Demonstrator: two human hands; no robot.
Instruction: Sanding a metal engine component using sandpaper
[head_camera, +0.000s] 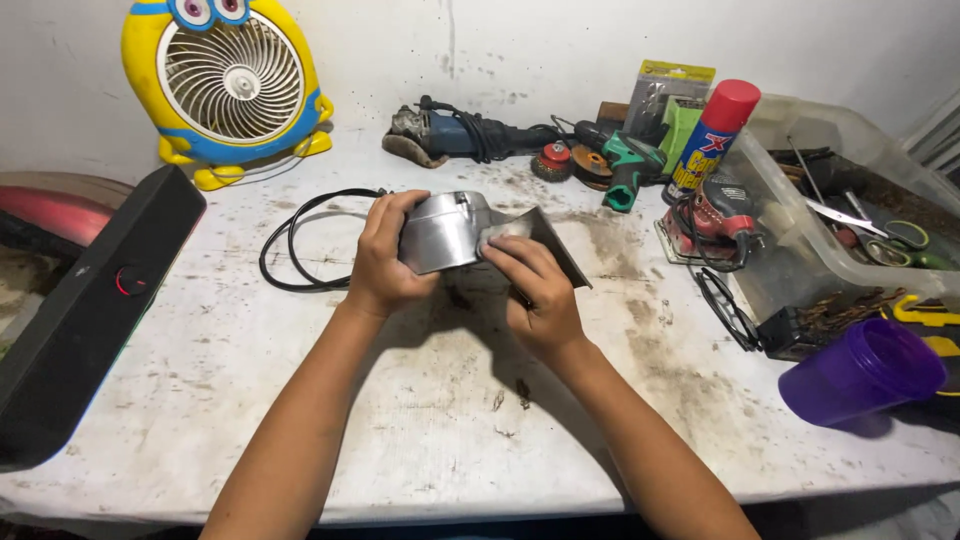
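Above the white table (420, 420) | our left hand (382, 262) grips a metal piece (445, 232) | our right hand (537, 290) fingers press sandpaper (548, 240) on it.

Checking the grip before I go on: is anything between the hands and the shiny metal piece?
Mostly no. The left hand grips the metal piece bare at its left edge. Under the right hand fingertips lies a grey sheet, seemingly abrasive paper, pressed against the metal's right side.
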